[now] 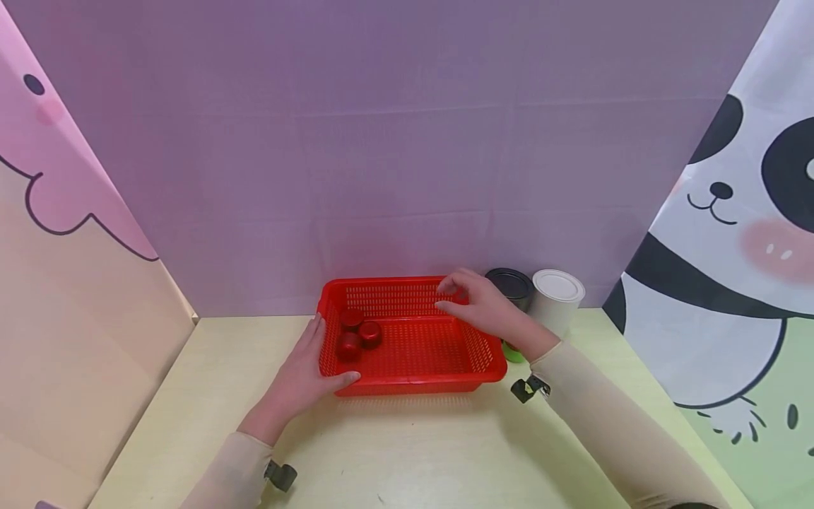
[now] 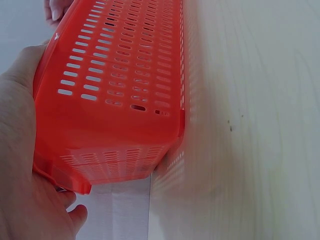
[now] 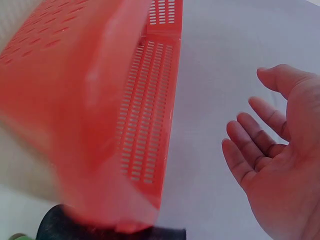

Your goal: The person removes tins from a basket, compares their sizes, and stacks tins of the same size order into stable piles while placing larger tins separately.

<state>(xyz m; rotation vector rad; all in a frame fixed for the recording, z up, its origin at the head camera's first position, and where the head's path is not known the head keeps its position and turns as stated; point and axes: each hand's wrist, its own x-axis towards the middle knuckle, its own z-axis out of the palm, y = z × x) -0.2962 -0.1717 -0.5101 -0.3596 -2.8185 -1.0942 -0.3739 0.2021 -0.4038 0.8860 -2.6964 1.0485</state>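
I watch the red basket (image 1: 426,346) standing on the pale table (image 1: 420,452), its glossy plastic pierced with rows of slots, three dark red round pieces (image 1: 370,334) clustered inside at the left end. My left hand (image 1: 302,375) grips its near-left corner, thumb at the near rim. My right hand (image 1: 473,300) hovers over the right end, fingers loosely bent, holding nothing. To the right I see a black can (image 1: 511,286) beside a white can (image 1: 559,297)

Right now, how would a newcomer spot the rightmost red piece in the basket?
On the pale table, find the red basket the left hand holds. Near its left end sit three red round pieces. The rightmost piece is closest to the basket's middle.
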